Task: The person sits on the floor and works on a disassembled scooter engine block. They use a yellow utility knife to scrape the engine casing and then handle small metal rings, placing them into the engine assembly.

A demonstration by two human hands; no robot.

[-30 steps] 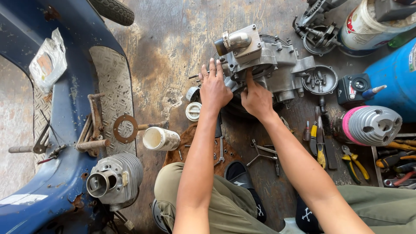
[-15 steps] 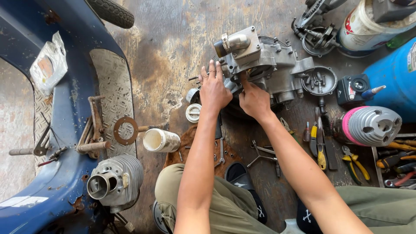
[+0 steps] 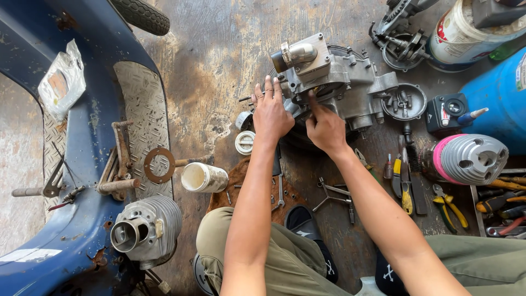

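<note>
A grey metal engine case (image 3: 339, 77) lies on the stained concrete floor in front of me. My left hand (image 3: 271, 112) rests flat against its left side, fingers spread and pointing up at the case. My right hand (image 3: 324, 127) presses on the lower front of the case, its index finger reaching into an opening there. Whether it pinches a small part I cannot tell. A round white ring (image 3: 245, 142) lies just left of my left wrist.
A blue scooter body (image 3: 82, 164) fills the left, with a finned cylinder (image 3: 145, 230) beside it. A white cup (image 3: 203, 177), spanners (image 3: 331, 194), pliers (image 3: 452, 205), another finned cylinder (image 3: 474, 159), a blue drum (image 3: 501, 93) and a bucket (image 3: 466, 33) surround me.
Both hands have stayed on the engine case with only slight finger shifts. The view has barely moved.
</note>
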